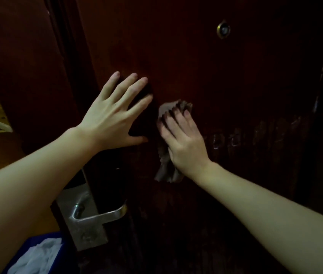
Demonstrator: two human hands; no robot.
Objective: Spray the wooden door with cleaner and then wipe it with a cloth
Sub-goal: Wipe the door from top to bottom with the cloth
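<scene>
Wiping is in hand, judging by the wet streaks: the right hand [184, 139] presses a crumpled grey-brown cloth [166, 167] flat against the dark reddish wooden door [196, 56] mid-panel. The left hand [115, 115], fingers spread, braces beside it. The next stroke should probably sweep toward the streaked right edge.

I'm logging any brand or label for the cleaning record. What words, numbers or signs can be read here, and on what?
None can be read.
Door: no lettering; only wet streaks to the right of the right hand and its cloth.
Peephole, handle and its plate: no visible marking.
Blue bin at lower left: no label in view.
Left hand: flat on the door, holding nothing.
</scene>
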